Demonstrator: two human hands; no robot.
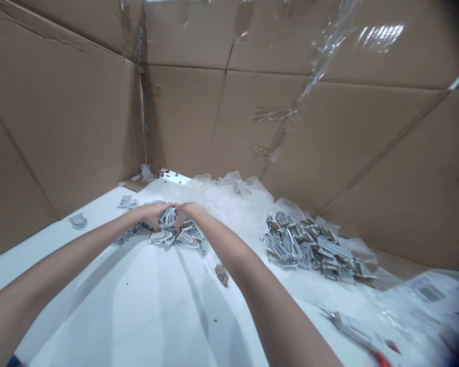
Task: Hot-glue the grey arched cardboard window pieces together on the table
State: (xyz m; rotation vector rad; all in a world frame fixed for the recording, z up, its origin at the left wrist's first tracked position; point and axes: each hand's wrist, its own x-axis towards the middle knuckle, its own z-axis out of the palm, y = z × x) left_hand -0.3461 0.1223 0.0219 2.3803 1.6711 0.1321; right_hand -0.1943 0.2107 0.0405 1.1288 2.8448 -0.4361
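Fingers of the left hand (153, 214) and right hand (184, 210) curve around a heap of flat grey-and-white pieces (168, 218) on the white counter (137, 316); whether they pinch any, I cannot tell. Rightward, a second pile (309, 247) lies beyond a pointed, red-handled tool (352, 331).

Passage over near tabletop (137, 311), piled pieces (168, 219) ahead, cardboard wall (187, 117) behind, perhaps pliers (352, 331) at right

Taped cardboard walls (191, 117), crumpled clear plastic (229, 206), red-handled pointed tool (352, 332).
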